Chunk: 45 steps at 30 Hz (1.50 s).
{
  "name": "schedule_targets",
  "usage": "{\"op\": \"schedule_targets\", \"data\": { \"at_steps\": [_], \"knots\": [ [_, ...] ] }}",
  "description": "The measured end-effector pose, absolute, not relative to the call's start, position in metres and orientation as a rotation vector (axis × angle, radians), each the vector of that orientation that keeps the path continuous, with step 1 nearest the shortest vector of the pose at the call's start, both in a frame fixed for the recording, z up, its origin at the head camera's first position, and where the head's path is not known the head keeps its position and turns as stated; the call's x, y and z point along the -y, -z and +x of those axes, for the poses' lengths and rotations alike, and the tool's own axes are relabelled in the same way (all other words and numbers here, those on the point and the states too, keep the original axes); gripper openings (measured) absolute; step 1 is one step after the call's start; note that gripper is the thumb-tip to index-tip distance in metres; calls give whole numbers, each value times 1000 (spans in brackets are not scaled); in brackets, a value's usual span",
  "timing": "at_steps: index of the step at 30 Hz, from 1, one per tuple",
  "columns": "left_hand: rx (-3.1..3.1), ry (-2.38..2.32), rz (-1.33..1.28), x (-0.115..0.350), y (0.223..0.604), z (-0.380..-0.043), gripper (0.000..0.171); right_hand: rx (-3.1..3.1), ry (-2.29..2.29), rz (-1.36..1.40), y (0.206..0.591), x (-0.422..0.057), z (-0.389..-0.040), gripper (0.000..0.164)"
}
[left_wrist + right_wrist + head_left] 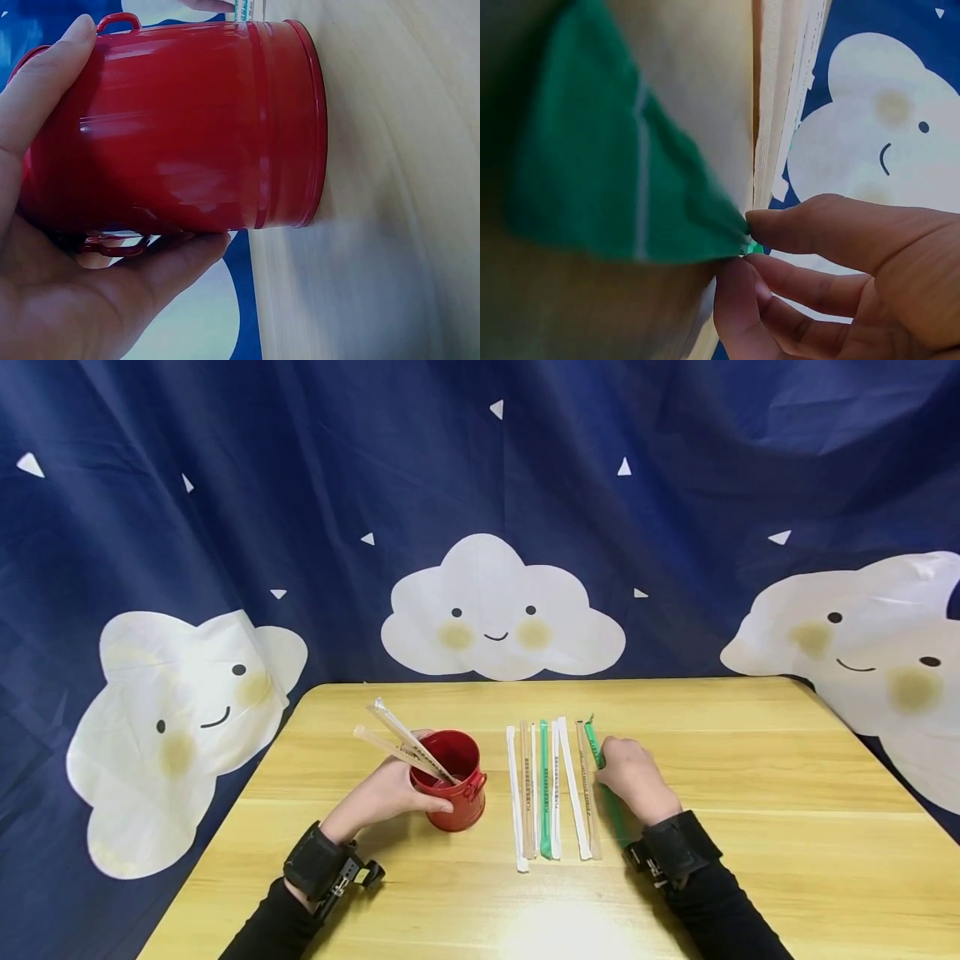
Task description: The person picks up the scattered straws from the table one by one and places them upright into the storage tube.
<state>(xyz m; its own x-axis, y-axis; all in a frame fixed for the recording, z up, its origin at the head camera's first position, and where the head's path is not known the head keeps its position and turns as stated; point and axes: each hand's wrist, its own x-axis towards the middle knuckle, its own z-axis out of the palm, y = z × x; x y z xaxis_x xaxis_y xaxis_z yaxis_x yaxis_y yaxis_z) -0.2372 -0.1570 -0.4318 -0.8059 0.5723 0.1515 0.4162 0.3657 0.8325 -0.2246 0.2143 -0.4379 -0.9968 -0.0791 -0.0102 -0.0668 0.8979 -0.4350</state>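
Observation:
My left hand [390, 795] grips a small red metal bucket [467, 808], thumb along its near side. The bucket stands upright on the table in the head view and fills much of the left wrist view [172, 127]. A few paper-wrapped straws [401, 727] lean out of it toward the back left. At the right end of a row of wrapped straws, my right hand [637, 778] pinches a green-wrapped straw [617, 820] between thumb and fingers. That straw's near end [592, 172] looms large and blurred in the right wrist view.
Between the hands, several wrapped straws lie side by side: white [574, 789], tan [527, 793] and another green one [545, 789]. They rest on a light wooden table [787, 793]. Behind its far edge hangs a dark blue curtain [675, 510] with smiling clouds.

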Motion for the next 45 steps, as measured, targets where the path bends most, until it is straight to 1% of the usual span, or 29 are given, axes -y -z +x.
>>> {"op": "schedule_targets", "data": {
  "at_steps": [13,20,26,29,34,45],
  "knots": [
    [-2426,-1447,904,157,433,-239,91,-2990,688,-87,435,-211,-223,19],
    [-2435,-1459,898,158,433,-238,91,-2959,737,-57,434,-209,-224,26],
    [-2435,-1456,902,158,433,-239,92,-2975,792,-54,429,-209,-222,24],
    [-2434,-1455,899,158,433,-239,92,-2998,823,-83,426,-209,-221,23],
    [-2419,-1457,895,158,434,-238,91,-3064,889,-151,423,-208,-220,33],
    [-2420,-1461,901,158,434,-238,91,-3282,955,-244,414,-200,-220,32]
  ]
}}
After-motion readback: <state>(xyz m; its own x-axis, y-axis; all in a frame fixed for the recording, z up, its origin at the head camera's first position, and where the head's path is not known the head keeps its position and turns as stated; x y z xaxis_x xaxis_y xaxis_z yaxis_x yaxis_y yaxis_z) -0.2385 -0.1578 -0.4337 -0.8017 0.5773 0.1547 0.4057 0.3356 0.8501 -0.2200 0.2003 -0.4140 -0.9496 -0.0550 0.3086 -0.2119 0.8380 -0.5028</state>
